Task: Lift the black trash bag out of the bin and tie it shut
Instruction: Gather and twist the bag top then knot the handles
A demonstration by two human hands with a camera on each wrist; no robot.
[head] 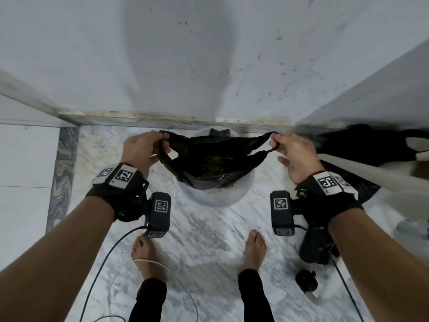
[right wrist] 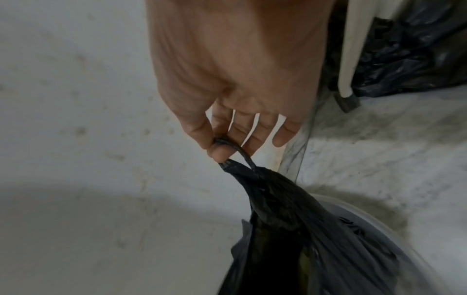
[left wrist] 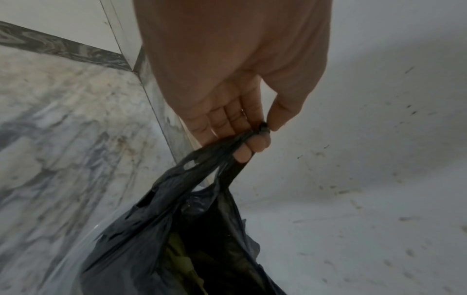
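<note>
- Over the marble floor (head: 209, 228), head view: black trash bag (head: 209, 163) stretched wide between both hands, its lower part sunk in the pale round bin (head: 213, 198), mouth open, something greenish inside.
- Left hand (head: 141, 147) at the left, fingers curled, pinching the bag's left handle loop; right hand (head: 294, 154) at the right, pinching the right handle strip between thumb and forefinger, other fingers loose.
- Beyond the bin, a grey speckled wall (head: 209, 54) above a stone skirting; near edge, two bare feet on the floor, cables trailing beside them.
- Far right, another black bag (head: 362, 149) heaped by a white slanted post.
- From the left wrist: left hand (left wrist: 227, 83) with thumb and fingers gripping the gathered handle (left wrist: 227, 151); black trash bag (left wrist: 182, 239) hanging below, open, greenish waste within.
- From the right wrist: right hand (right wrist: 235, 79) nipping a twisted handle (right wrist: 240, 155) between thumb and forefinger, remaining fingers spread and straight; black trash bag (right wrist: 303, 239) pulled taut beneath, bin (right wrist: 394, 229) rim curving to its right.
</note>
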